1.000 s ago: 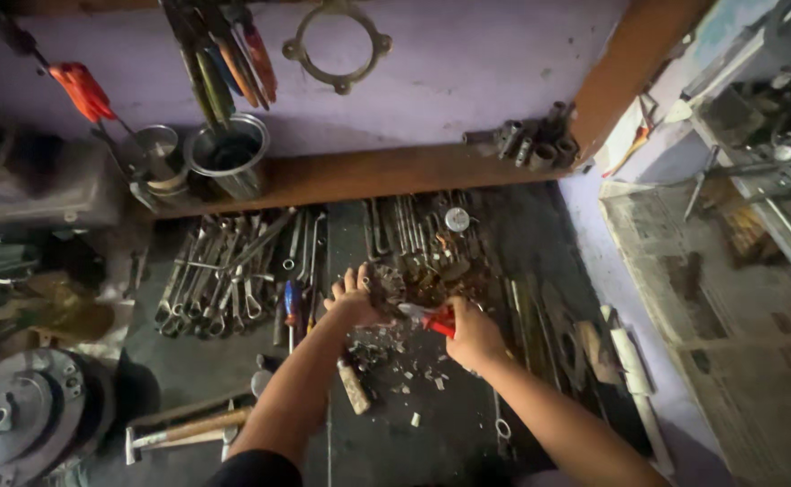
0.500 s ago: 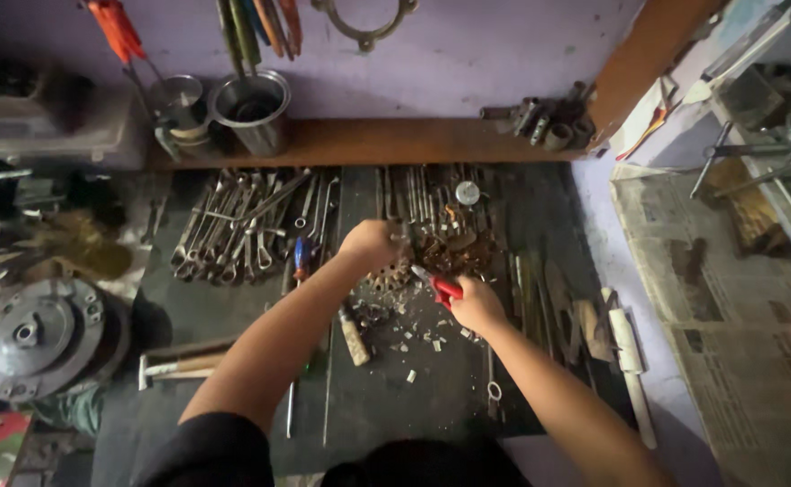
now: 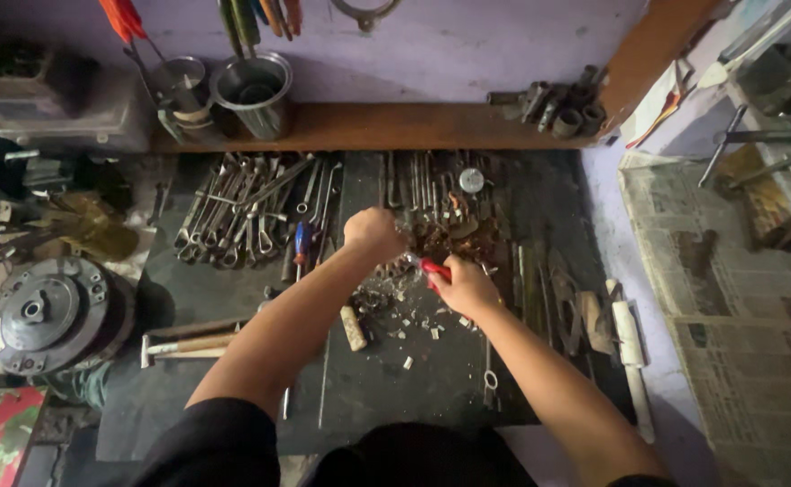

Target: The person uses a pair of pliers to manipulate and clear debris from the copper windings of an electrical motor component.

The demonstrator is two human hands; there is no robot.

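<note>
My left hand (image 3: 373,234) is closed into a fist over the middle of the dark workbench (image 3: 233,298), beside a brownish rusty lump of parts (image 3: 454,239); what it grips is hidden. My right hand (image 3: 466,287) is wrapped around a red-handled tool (image 3: 435,269) whose tip points at the left hand. Below both hands lie several small pale chips (image 3: 409,325) and a short wooden handle (image 3: 353,328).
A row of wrenches (image 3: 242,216) lies at the bench's left, with a blue and red screwdriver (image 3: 302,243). Metal cups (image 3: 251,90) stand on the wooden shelf. A round metal disc (image 3: 48,311) sits far left. Newspaper (image 3: 729,271) covers the right.
The view has tilted down and nearer to the bench. Both hands stay together at the rusty lump, the right hand still holding the red-handled tool.
</note>
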